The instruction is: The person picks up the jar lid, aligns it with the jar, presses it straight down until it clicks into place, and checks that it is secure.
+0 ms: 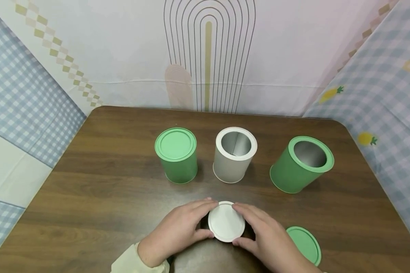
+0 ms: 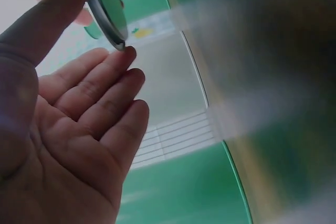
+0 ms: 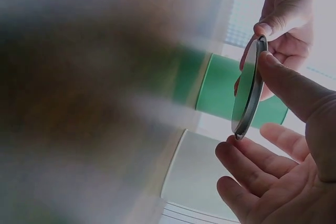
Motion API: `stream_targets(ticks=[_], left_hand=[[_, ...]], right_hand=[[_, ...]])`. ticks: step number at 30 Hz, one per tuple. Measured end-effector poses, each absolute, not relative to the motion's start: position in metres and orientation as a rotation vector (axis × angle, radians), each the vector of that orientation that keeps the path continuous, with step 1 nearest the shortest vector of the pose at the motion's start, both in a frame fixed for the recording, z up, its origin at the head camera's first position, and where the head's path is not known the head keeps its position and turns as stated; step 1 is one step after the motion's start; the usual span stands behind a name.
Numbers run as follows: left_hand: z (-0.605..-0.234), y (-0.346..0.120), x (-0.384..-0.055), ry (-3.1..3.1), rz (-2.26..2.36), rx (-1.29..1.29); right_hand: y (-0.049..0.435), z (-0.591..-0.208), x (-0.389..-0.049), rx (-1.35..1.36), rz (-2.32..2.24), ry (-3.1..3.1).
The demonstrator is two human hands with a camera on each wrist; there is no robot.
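Observation:
A round white lid (image 1: 226,222) is held level by both hands, in front of the cans. At its left edge, my left hand (image 1: 177,232) pinches the rim between thumb and fingertips. My right hand (image 1: 267,236) grips the opposite side the same way. From the right wrist view, the lid (image 3: 251,90) appears edge-on and off the table. A white can (image 1: 230,168) with an open top stands just beyond the hands. Close to the right forearm, a green lid (image 1: 305,244) lies on the table, partly hidden by that arm.
A green can (image 1: 181,170) with its lid on stands left of the white can. Another green can (image 1: 292,174), open at the top, stands to the right. The wooden table (image 1: 99,182) ends at a patterned cloth (image 1: 130,45) behind and at the sides.

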State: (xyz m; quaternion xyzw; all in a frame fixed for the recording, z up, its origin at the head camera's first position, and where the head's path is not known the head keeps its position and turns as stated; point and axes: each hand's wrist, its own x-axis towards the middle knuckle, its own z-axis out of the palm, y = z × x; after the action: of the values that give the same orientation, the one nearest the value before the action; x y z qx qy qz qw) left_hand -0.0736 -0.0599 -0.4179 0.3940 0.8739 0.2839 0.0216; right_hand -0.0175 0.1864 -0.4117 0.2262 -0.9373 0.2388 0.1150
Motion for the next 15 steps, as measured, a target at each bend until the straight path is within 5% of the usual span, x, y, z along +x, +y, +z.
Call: stream_targets(ticks=[15], left_hand=[[-0.4102, -0.0615, -0.0759, 2.78, 0.906, 1.326]], right_hand=[[0.1877, -0.4049, -0.0226, 0.669, 0.671, -2.659]])
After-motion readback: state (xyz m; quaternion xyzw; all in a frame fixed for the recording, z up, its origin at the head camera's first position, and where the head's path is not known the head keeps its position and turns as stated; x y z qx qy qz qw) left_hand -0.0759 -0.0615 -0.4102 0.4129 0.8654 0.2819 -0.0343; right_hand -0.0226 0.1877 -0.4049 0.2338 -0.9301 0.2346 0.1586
